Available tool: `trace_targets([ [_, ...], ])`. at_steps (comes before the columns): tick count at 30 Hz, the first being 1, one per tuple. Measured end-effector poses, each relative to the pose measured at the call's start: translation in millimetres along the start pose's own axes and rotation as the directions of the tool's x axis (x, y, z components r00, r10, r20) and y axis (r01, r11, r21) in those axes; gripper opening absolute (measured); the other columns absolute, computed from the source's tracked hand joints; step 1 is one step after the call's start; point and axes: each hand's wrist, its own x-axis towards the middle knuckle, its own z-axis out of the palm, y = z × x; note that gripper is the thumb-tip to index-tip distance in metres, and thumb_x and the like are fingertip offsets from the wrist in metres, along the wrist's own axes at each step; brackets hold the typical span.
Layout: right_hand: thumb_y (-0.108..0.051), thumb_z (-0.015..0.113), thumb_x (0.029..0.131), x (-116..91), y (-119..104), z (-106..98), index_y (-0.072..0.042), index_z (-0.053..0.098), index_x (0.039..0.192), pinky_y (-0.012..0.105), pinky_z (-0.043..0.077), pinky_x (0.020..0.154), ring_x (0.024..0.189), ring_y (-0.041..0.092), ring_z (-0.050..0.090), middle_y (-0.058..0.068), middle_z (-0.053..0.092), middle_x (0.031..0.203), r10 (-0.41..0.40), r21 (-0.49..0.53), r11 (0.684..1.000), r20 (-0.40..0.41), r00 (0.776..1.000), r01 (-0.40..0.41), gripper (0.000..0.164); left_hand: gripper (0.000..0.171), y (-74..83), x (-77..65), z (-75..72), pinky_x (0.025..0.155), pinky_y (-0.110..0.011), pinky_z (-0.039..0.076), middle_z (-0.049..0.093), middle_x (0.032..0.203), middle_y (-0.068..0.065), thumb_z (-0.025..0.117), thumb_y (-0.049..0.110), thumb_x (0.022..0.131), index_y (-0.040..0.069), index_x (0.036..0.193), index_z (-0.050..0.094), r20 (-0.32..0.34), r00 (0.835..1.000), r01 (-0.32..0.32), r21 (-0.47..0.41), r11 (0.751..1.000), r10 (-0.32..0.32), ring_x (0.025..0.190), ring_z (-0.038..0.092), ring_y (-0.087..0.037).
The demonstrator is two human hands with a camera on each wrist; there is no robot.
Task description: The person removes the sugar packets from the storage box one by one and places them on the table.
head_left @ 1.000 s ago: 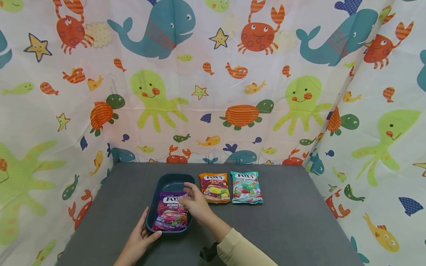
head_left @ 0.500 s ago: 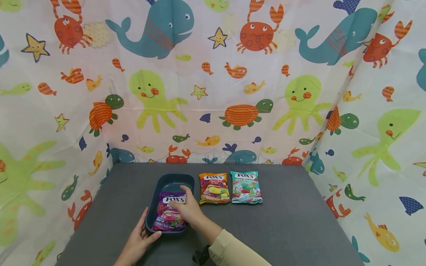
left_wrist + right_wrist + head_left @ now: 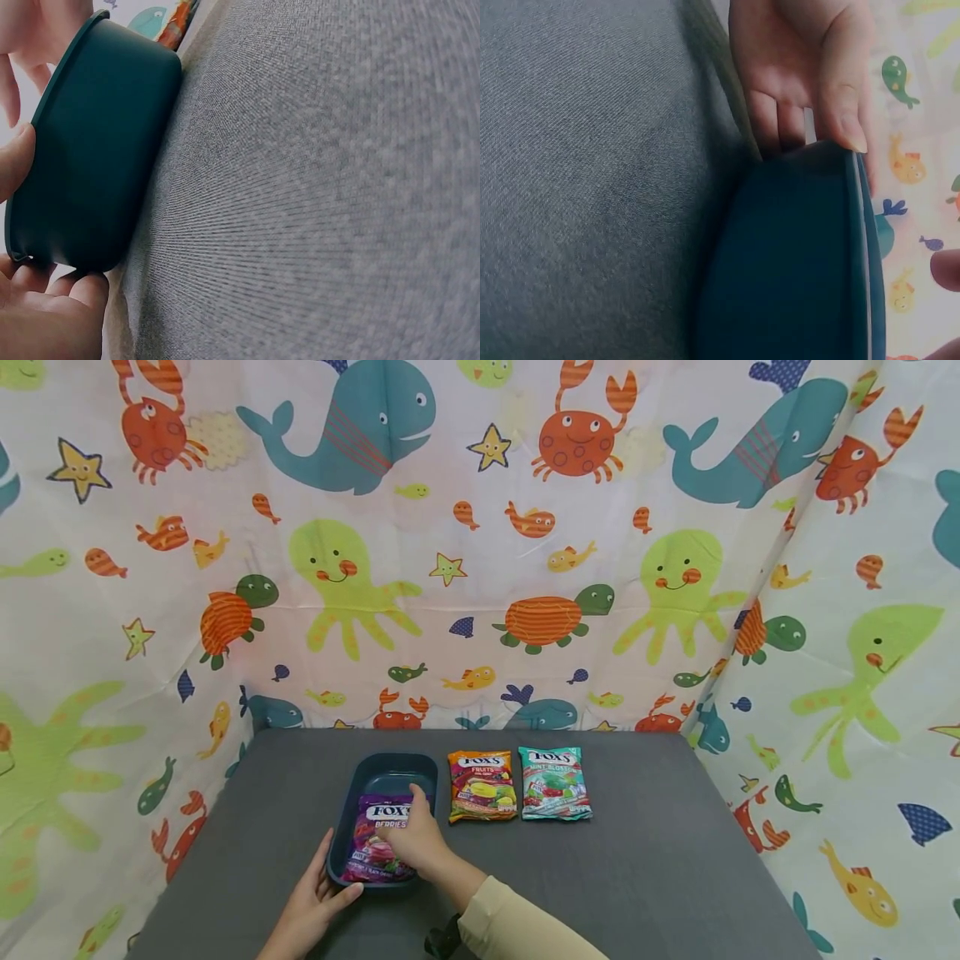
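Observation:
A purple bag of Fox's Berries candy [image 3: 363, 856] lies in the near part of a dark teal tray [image 3: 397, 774]. My left hand [image 3: 306, 902] grips the near left corner of the tray, thumb at the near rim and fingers along the left side. In the left wrist view its fingertips press against the outer wall. My right hand [image 3: 422, 842] is over the bag's right side, thumb toward the bag's middle and index finger straight toward the far end. It covers part of the bag. Only fingertips [image 3: 946, 268] of this hand show in the right wrist view.
To the right of the tray, an orange Fox's Fruits bag [image 3: 483, 787] and a mint green Fox's Mint Blossom bag [image 3: 557, 785] lie side by side on the grey table [image 3: 630, 868]. A sea-animal curtain [image 3: 480, 635] stands behind and at both sides.
My right hand has moved left and slightly nearer, from the bag's upper right edge to over its right side. The left hand, tray and bags stay in place.

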Motion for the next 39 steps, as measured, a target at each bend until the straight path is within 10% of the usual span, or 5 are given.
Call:
trace_targets([
  [29, -0.008, 0.074, 0.091, 7.1, 1.0, 2.1, -0.007, 0.048, 0.145, 0.06, 0.049, 0.102, 0.12, 0.035, 0.057, 0.022, 0.054, 0.139, 0.067, 0.124, 0.991, -0.11, 0.992, -0.053, 0.06, 0.104, 0.9, 0.0, -1.6, 0.109, -0.041, 0.046, 0.015, 0.168, -0.019, 0.074, 0.039, 0.092, 0.029, 0.164, -0.001, -0.001, 0.999, 0.038, 0.012, 0.999, -0.038, 0.148, 0.032, -0.04],
  [39, -0.003, 0.075, 0.089, 8.9, 4.2, 5.8, -0.01, 0.051, 0.143, 0.053, 0.057, 0.092, 0.102, 0.024, 0.061, 0.014, 0.06, 0.125, 0.034, 0.112, 0.993, -0.029, 0.999, -0.03, 0.059, 0.102, -0.3, 0.4, -1.8, 0.107, -0.038, 0.048, 0.012, 0.169, -0.016, 0.073, 0.034, 0.093, 0.028, 0.164, -0.001, 0.008, 1.0, 0.01, -0.009, 1.0, -0.01, 0.148, 0.033, -0.039],
])
